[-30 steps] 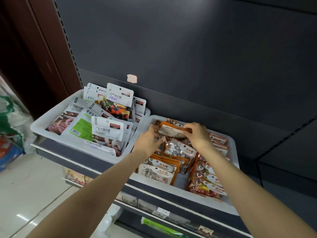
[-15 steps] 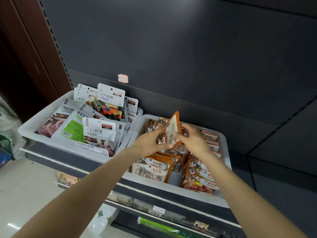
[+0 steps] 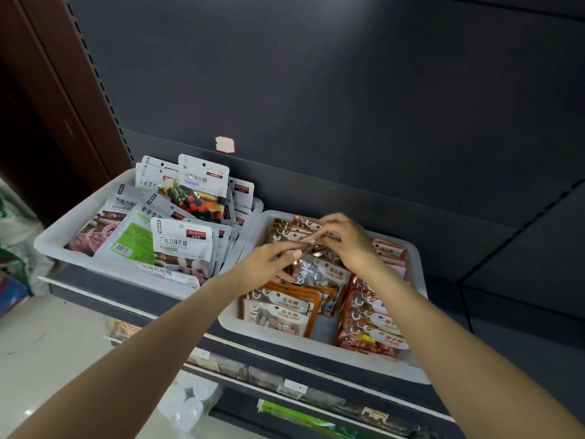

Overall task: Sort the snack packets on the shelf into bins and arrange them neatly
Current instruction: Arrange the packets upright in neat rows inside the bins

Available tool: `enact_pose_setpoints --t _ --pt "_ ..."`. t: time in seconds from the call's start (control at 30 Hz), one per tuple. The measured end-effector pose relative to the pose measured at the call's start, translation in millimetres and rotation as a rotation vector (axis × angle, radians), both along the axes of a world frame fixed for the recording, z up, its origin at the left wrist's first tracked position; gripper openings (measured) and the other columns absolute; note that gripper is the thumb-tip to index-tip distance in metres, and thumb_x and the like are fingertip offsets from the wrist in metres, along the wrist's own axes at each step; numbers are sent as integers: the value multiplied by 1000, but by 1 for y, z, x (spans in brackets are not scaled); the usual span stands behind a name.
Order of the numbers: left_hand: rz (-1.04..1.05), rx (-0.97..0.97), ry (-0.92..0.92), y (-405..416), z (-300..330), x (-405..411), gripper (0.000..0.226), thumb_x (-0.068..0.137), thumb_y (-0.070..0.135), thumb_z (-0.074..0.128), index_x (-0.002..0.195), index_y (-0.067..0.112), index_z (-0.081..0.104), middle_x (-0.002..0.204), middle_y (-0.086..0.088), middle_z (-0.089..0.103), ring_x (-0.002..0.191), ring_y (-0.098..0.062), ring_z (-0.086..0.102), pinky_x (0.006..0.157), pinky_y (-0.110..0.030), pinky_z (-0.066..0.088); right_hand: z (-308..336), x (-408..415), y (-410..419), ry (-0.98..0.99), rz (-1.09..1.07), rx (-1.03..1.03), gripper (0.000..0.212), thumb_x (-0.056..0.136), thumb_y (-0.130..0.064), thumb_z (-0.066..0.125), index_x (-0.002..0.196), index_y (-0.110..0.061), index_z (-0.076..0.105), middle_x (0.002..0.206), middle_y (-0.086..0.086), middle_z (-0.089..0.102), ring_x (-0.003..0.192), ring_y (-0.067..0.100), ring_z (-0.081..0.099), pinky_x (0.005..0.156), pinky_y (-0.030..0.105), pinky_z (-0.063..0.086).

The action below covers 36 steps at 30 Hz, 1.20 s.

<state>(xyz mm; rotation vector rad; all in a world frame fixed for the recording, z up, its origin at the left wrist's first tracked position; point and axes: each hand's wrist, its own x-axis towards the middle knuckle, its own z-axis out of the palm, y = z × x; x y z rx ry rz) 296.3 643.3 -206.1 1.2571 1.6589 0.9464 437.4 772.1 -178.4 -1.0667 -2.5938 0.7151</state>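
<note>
Orange packet (image 3: 311,241) tipped from upright to flat, pinched by left hand (image 3: 269,263) and right hand (image 3: 343,240), above right bin (image 3: 240,248), left bin (image 3: 60,229) beside.

Dim, even overhead light, dark back panel (image 3: 348,90) barely lit, pale glare on the glossy floor (image 3: 28,413), soft overall focus, wide-angle bending at the edges

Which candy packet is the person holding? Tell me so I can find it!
Look at the right white plastic bin, full of orange candy packets, not the left white plastic bin of grey ones. Near its back, the left hand and right hand meet. The small orange-edged packet pinched between them is the only one lifted off the pile.
</note>
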Motion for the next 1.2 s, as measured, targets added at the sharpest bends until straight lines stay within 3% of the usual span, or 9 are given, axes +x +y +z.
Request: enact_pose_setpoints --t 0.17,0.23,0.33,0.5,0.67,0.83,0.97,1.1,1.2 --pt "183 32 -17 4 7 -2 46 95 44 43 136 24 42 129 -2 57 76 -14 71 72 -26 57 9 13 -4 133 -147 151 22 92 -26 59 108 -15 70 100 0 63 90 17 59 71 29 43" --pt "175 1 91 7 7 -5 45 94 45 46 133 24 45 121 1 60 73 -10 68 66 -16 51 12 19 -3 170 -166 124 21 93 -23 58 108 -13 70 102 3 65 92 19 60 74 31 45" --pt "100 -78 319 12 -1 -10 43 91 47 52 127 22 51 121 1 63 93 -12 62 84 -24 48 9 25 -4 48 -111 -37 22 94 -22 56 110 -14 68 109 3 66 98 19 61 84 38 50" --pt "69 -66 318 20 -6 -5 49 89 40 61 132 25 46 131 0 58 117 -20 57 97 -34 48 -13 20 -12 -116 -55 -75 23 94 -19 54 115 -17 65 117 1 64 103 15 58 87 27 44" --pt "-4 6 431 29 -14 -2 41 93 21 58 133 22 47 123 -3 61 103 -16 62 79 -18 48 -32 9 -17 -28 -93 -139 25 96 -16 51 118 -15 61 122 4 57 109 17 54 86 21 37" --pt "-91 -3 583 30 -23 -6 31 95 17 53 125 24 56 118 -3 63 97 -16 63 88 -31 53 -43 17 -12 -172 5 -74 35 99 -27 45 132 -17 45 140 4 37 129 19 41 106 31 37" --pt "-121 -44 571 27 -19 -7 32 94 23 56 125 24 56 116 -4 64 97 -17 63 88 -37 53 -42 18 -8 -360 33 -115 38 101 -34 37 136 -21 42 131 7 53 115 23 55 96 41 47" --pt "-73 -8 594 24 -20 -8 33 92 27 59 125 24 55 124 -1 58 106 -17 59 94 -34 49 -48 10 -19 -234 95 -144 29 101 -21 41 124 -13 56 115 8 62 105 21 61 88 32 49" --pt "-62 -2 639 23 -24 -11 24 97 15 49 117 19 61 120 -4 61 103 -18 59 93 -32 48 -43 11 -13 -139 84 -324 40 98 -43 39 130 -23 52 127 -2 55 116 14 52 93 29 42"
